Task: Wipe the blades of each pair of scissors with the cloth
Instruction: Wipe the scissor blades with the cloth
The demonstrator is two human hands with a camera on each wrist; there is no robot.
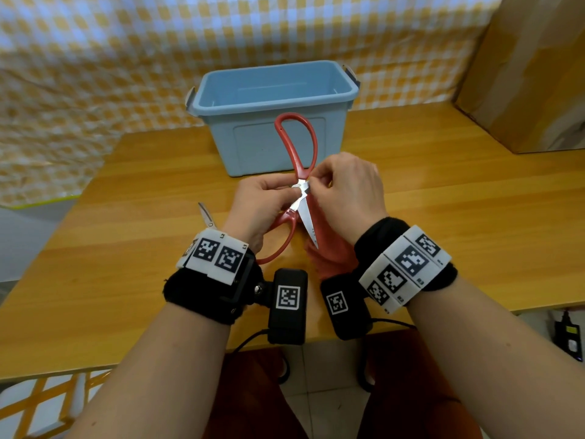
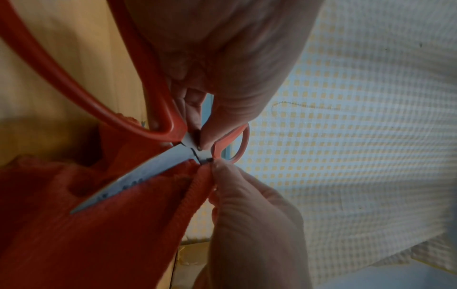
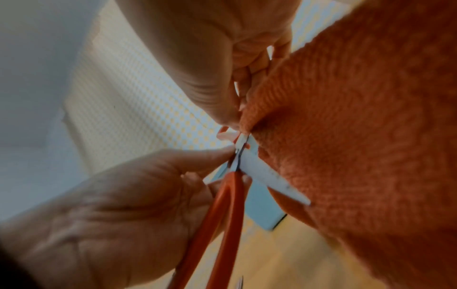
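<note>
A large pair of red-handled scissors (image 1: 296, 144) is held spread above the wooden table, one blade (image 1: 307, 221) pointing down toward me. My left hand (image 1: 292, 194) pinches the scissors at the pivot, with the lower handle (image 1: 280, 237) under its palm. An orange-red cloth (image 1: 330, 251) hangs from my right hand (image 1: 311, 185), which pinches it against the base of the blade by the pivot. The left wrist view shows the blade (image 2: 138, 176) lying across the cloth (image 2: 99, 224). In the right wrist view the cloth (image 3: 358, 136) covers one side of the blade (image 3: 269, 176).
A second pair of scissors (image 1: 205, 215) lies on the table (image 1: 443, 217), mostly hidden behind my left wrist. An open blue plastic bin (image 1: 345, 99) stands behind the hands. A cardboard box (image 1: 531, 74) stands at the far right. Checked cloth hangs behind the table.
</note>
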